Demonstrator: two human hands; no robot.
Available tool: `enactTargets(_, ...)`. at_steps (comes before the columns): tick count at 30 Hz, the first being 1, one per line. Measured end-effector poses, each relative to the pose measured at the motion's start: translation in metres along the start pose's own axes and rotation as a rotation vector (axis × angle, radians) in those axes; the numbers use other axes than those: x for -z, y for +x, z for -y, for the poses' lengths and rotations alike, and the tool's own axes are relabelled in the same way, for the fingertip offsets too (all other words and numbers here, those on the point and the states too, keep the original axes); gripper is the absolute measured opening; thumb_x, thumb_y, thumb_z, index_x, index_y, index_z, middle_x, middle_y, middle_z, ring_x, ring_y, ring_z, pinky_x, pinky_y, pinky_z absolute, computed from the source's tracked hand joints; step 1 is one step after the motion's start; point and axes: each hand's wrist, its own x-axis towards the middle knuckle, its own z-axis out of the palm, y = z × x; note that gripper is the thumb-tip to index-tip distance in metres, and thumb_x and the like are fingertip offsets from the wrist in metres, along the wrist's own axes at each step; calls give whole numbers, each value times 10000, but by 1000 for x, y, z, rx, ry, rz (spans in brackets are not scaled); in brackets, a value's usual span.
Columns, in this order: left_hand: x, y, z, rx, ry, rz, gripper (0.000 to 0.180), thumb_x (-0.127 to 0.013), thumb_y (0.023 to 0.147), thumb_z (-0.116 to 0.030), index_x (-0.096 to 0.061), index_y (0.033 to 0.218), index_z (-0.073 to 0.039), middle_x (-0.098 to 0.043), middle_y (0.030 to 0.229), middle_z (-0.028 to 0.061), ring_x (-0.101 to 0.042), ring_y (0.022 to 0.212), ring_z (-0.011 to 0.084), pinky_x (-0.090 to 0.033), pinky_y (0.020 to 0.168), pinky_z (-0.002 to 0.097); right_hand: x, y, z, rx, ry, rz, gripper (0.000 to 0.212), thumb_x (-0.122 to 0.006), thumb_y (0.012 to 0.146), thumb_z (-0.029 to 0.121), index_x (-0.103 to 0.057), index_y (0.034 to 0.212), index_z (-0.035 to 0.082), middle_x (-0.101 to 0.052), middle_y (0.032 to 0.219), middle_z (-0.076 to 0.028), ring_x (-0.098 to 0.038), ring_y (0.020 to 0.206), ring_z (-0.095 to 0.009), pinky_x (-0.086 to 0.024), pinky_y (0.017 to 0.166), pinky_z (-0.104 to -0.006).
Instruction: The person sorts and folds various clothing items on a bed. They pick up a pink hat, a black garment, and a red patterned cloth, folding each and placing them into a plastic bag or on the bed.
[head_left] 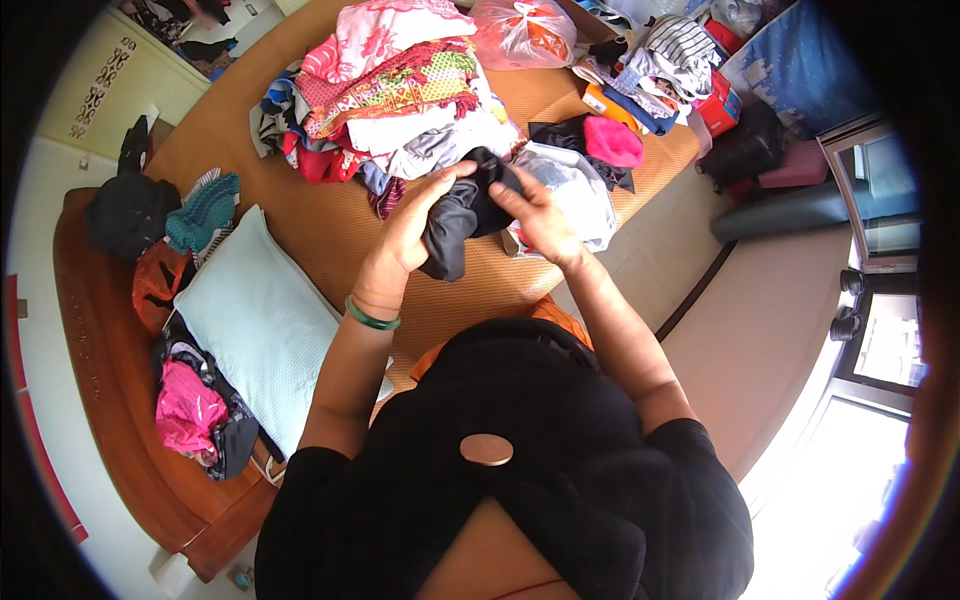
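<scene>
Between my two hands is a bunched black garment point(452, 232), held up over the near part of the bed; its exact kind is hard to tell. My left hand point(418, 218) grips its left side, with a green bangle point(372, 314) on that wrist. On the other side, my right hand point(540, 214) closes its thumb and fingers on the garment's upper right part. Just beyond lies a large heap of folded clothes and patterned cloths point(400, 95). A whitish plastic bag point(575, 190) sits right beside my right hand, with a bright pink cloth point(613, 141) behind it.
A tan woven mat point(215, 130) covers the bed. To the left are a light blue pillow point(262, 315), a pink cloth bundle point(190, 405) and a wooden headboard point(120, 410). A clear bag point(525, 38) and another clothes stack point(680, 60) stand at the far side.
</scene>
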Motion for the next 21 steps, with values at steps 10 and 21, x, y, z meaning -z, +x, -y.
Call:
enactTargets(10,26,-5,-34,-75,-128,-94,371,-423,958,-230,-495,1217,25,-598,1120,107,-581,1004,188,-436,929,342,18,-16,22,41,133,-292,347,-527,911,174,-503,1220,19,-582,1117,-87,-533,1029,-187,-405,916,-312)
enactTargets(21,-66,1,-80,-179,416,142,484,-398,965,-273,-304,1383,-48,-479,1264,236,-529,1124,326,-442,942,409,7,29,56,206,-44,47,478,-645,796,109,-485,1234,3,-587,1093,-53,-533,995,-111,-416,901,-257)
